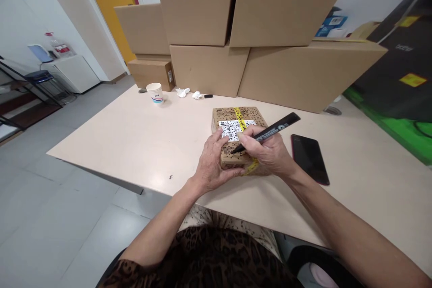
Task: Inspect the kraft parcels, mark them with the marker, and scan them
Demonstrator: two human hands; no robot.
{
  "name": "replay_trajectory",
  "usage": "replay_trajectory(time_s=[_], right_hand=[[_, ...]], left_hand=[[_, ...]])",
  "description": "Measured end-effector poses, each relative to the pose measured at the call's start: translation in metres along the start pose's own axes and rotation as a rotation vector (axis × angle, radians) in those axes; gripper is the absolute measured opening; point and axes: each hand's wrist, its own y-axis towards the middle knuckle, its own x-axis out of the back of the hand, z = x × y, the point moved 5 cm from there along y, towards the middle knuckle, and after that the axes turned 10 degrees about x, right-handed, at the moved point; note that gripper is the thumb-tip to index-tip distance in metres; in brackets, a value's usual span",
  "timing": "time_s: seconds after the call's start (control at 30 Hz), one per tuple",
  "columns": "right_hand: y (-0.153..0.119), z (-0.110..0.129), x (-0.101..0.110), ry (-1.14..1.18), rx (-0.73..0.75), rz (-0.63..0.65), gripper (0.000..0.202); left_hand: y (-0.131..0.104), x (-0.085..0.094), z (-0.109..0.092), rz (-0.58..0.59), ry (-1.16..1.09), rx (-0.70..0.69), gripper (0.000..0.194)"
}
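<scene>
A small cardboard box (249, 113) covered in black marks sits near the table's front edge, with a white label (230, 130) and yellow tape (240, 117) on top. My left hand (209, 164) grips its left and front sides, thumb along the front. In my right hand (270, 150) is a black marker (278, 126), uncapped and slanted, its tip at the box top just below the label. A black marker cap (208, 96) lies farther back on the table.
Large cardboard boxes (209, 65) are stacked along the table's back. A paper cup (155, 93) and crumpled tissues (182, 92) stand before them. A dark phone (309, 158) lies right of my right hand on the table (128, 139).
</scene>
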Motion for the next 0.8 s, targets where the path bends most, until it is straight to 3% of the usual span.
replay_trajectory(time_s=[0.17,0.23,0.4,0.57,0.73,0.8], right_hand=[[0.001,0.003,-0.011,-0.016,0.007,0.103,0.033],[0.000,0.001,-0.009,-0.022,0.009,0.065,0.032],[-0.006,-0.001,0.009,-0.068,0.047,-0.185,0.031],[-0.006,0.000,0.004,-0.095,0.025,-0.049,0.032],[-0.006,0.002,0.010,-0.084,0.079,-0.184,0.031],[-0.006,0.001,0.009,-0.115,0.083,-0.155,0.030]], left_hand=[[-0.001,0.001,0.000,0.013,-0.008,0.027,0.090],[0.000,0.001,0.001,0.012,-0.005,0.032,0.091],[-0.001,-0.002,0.003,-0.020,0.013,-0.030,0.095],[-0.002,-0.002,0.003,-0.057,0.050,-0.083,0.095],[-0.002,-0.002,0.002,-0.065,0.065,-0.130,0.096],[-0.001,-0.002,0.003,-0.067,0.074,-0.132,0.096]])
